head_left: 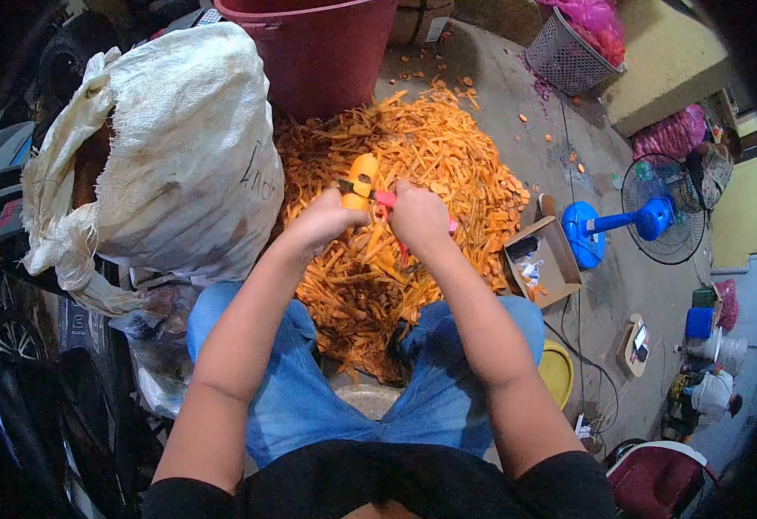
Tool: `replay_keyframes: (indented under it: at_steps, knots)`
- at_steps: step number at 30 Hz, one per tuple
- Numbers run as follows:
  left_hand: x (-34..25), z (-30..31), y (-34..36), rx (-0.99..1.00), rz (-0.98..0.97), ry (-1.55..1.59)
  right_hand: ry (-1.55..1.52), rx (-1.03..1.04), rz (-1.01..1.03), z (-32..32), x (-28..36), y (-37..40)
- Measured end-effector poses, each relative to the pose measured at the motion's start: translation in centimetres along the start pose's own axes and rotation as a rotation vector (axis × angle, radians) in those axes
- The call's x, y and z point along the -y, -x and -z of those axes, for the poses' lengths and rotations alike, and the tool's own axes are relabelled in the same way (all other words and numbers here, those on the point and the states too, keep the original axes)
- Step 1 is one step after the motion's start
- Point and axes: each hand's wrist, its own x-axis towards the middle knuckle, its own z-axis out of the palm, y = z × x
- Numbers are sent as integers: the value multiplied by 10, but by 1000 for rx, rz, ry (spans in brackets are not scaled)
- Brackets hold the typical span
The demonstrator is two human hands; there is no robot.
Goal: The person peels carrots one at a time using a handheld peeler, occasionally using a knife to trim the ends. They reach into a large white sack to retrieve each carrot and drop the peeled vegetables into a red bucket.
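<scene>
Your left grip is curled snug round the lower part of an orange carrot, thumb laid across it. Your right grip is closed on a pink-handled tool – its near end is up against the carrot, w/ a dark part at the carrot's side; too small to tell if the blade's touching. The carrot's up btwn both hands, above a big heap of orange peelings on the floor, in front of your knees.

To your left, a white woven sack w/ dark lettering stands right by the heap; a red tub is just behind the heap. On your right, a cardboard box w/ small bits inside sits at the heap's edge, a yellow basin near your knee, a blue fan farther out – plus a person in a white top, well off.
</scene>
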Motion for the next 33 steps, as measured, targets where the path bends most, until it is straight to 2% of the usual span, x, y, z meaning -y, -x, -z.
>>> replay_keyframes:
  at_steps: [4, 6, 10, 12, 13, 15, 16, 18, 20, 22, 23, 24, 25, 27, 29, 31, 33]
  knots:
    - [-2, -2, 3, 43, 50, 2, 22, -44, 9, -7, -5, -3]
    - [-9, -8, 12, 69, 77, 73, 42, -38, -68, -4, -5, -4]
    - [-4, -13, 6, 70, 88, 85, 53, -46, -79, -3, -1, -3]
    - [1, -21, 4, -54, 12, 52, 34, -10, -158, -3, 1, -4]
    - [4, -23, 4, -53, 11, 54, 36, -10, -158, -3, -1, -5]
    - [9, -28, 6, 90, -32, 67, 67, -19, -329, -10, -14, -11]
    - [-2, -38, 25, 121, 61, 93, 48, -6, -408, -13, -34, -16]
    - [5, -48, 35, 224, 97, 104, 25, 7, -496, -24, -78, -18]
    - [8, -47, 34, 240, 108, 150, -78, 199, -647, -35, -102, -17]
    - [4, -34, 26, 106, 72, 113, -69, 161, -643, -41, -94, -20]
    - [6, -29, 20, 105, 72, 114, -54, 129, -650, -45, -90, -18]
    - [11, -24, 12, 99, 61, 94, -105, 255, -607, -21, -74, -17]
    - [10, -22, 8, 92, 48, 76, -100, 254, -608, -12, -67, -17]
    - [6, -18, 6, 47, 49, 23, -37, 70, -495, -2, -53, -20]
    - [11, -15, -3, 19, 43, 9, -9, 81, -424, 13, -36, -14]
    - [18, -14, -12, 26, 36, 48, 8, 163, -223, 20, -21, -3]
    - [10, -15, -8, 73, 149, 142, -12, 225, -173, 25, -5, 9]
